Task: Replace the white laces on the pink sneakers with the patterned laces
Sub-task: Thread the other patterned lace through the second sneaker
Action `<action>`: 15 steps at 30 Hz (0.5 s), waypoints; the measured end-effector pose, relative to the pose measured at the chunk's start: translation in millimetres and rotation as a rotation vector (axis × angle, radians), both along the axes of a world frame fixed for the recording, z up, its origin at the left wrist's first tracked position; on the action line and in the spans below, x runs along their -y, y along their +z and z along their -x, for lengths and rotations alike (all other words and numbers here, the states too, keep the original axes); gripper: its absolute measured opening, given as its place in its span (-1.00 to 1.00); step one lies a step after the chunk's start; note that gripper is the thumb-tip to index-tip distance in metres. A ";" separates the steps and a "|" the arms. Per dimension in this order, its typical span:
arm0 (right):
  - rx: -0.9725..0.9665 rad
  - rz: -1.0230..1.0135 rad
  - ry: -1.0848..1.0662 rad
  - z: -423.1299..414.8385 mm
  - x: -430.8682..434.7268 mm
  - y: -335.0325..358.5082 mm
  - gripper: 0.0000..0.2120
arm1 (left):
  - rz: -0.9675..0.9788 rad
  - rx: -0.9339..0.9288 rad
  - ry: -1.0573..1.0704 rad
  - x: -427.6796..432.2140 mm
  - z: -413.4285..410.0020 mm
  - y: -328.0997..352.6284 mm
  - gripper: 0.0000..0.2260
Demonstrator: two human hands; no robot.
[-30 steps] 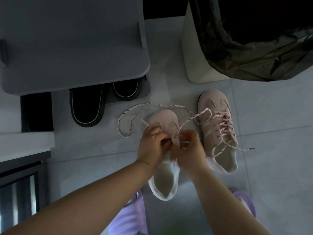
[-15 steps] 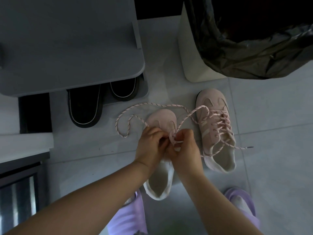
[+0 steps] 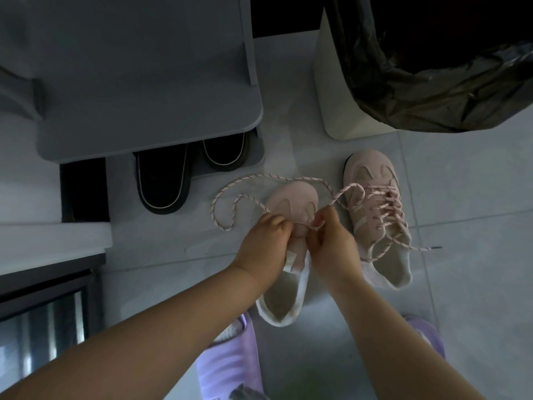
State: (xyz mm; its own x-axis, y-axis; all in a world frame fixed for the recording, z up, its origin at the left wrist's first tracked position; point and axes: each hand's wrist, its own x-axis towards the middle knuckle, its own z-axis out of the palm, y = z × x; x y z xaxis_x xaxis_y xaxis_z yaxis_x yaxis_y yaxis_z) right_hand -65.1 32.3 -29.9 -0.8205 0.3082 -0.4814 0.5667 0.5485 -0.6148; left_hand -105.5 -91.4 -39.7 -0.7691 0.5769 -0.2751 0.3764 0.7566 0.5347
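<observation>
Two pink sneakers stand on the tiled floor. The left sneaker (image 3: 291,202) lies under both hands, its eyelet area hidden by them. My left hand (image 3: 266,243) grips the shoe's upper and tongue. My right hand (image 3: 331,243) pinches the patterned lace (image 3: 230,194) near the front eyelets. That lace loops over the floor to the left and runs across to the right. The right sneaker (image 3: 375,215) is laced with a patterned lace, whose loose end (image 3: 427,248) trails to the right.
A grey shoe rack (image 3: 144,82) with black slippers (image 3: 163,180) under it stands at the upper left. A white bin with a black bag (image 3: 418,67) is at the upper right. My feet in purple slippers (image 3: 230,362) are at the bottom.
My right hand has drawn the patterned lace up and away from the shoe's front. The view has shifted slightly; the lace loop on the floor lies about the same.
</observation>
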 end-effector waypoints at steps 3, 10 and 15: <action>-0.101 -0.052 0.109 0.4 -4.5 -0.5 -0.79 | -0.080 0.029 0.009 10.4 0.4 -8.2 -0.89; -0.271 -0.304 0.415 10.7 -8.8 -0.2 -0.74 | -0.320 0.045 0.257 20.1 0.0 -6.5 -0.84; -0.295 -0.166 0.390 11.5 -0.4 -3.3 -0.68 | -0.249 0.378 0.565 18.0 -5.7 -5.3 -0.51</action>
